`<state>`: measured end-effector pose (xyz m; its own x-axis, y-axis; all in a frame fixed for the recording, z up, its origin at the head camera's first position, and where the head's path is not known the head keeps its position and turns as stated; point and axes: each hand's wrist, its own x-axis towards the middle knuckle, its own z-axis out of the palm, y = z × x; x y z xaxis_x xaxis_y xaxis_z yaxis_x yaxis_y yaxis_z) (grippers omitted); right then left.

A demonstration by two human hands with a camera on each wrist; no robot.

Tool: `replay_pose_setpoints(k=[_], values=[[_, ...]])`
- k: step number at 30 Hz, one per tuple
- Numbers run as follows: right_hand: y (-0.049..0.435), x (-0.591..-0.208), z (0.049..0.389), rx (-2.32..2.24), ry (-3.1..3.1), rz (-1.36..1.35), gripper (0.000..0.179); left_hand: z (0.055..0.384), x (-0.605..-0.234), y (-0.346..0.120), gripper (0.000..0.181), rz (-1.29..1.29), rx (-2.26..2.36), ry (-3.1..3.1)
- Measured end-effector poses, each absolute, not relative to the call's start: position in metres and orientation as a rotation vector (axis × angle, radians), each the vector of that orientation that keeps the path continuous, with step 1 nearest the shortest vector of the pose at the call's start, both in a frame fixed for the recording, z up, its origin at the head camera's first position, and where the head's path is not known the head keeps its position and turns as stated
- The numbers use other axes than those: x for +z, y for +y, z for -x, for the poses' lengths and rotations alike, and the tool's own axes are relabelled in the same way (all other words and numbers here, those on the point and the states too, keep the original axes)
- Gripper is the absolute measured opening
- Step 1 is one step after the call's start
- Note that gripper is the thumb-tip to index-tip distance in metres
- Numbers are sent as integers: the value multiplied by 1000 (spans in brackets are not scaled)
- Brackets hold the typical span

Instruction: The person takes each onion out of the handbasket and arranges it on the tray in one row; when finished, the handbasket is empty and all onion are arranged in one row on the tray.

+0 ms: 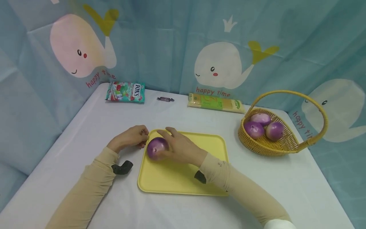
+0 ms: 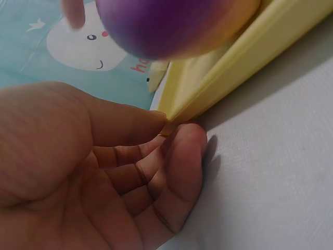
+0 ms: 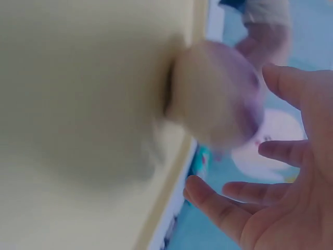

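left hand [image 1: 130,137]: fingers pinch the rim of the yellow tray [image 1: 174,181]. right hand [image 1: 183,147]: fingers spread wide beside the purple vegetable [image 1: 156,149], located at the tray's far left corner.

R hand [image 1: 183,147] spreads by purple ball [image 1: 156,147], far-L on yellow tray [image 1: 171,181]; L hand [image 1: 131,138] at tray's far-L corner! Basket [image 1: 254,148] w/ 3 purple balls [image 1: 254,129] R of tray; FOX'S bag [image 1: 125,92], wrapped sweet [image 1: 165,99] beyond tray.
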<state>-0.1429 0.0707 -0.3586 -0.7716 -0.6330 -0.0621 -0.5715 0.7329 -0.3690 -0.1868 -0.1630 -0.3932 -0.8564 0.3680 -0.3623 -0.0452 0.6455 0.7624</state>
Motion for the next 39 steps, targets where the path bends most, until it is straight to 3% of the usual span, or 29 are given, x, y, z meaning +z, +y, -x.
replay_pose_setpoints(k=[8,14,19,27,39], values=[[151,-337,156,-614,2969,836,58,184,-395,-167,23,-213,1135,2353],[259,-332,169,-686,3225,360,42,184,-395,-169,23,-225,1148,2326],[321,-345,173,-562,3242,115,42,184,-395,-172,23,-244,1120,2339],[334,-355,185,-379,3084,91,57,181,-393,-173,23,-239,1127,2349],[330,-340,175,-396,3268,-73,60,185,-392,-165,24,-236,1131,2350]])
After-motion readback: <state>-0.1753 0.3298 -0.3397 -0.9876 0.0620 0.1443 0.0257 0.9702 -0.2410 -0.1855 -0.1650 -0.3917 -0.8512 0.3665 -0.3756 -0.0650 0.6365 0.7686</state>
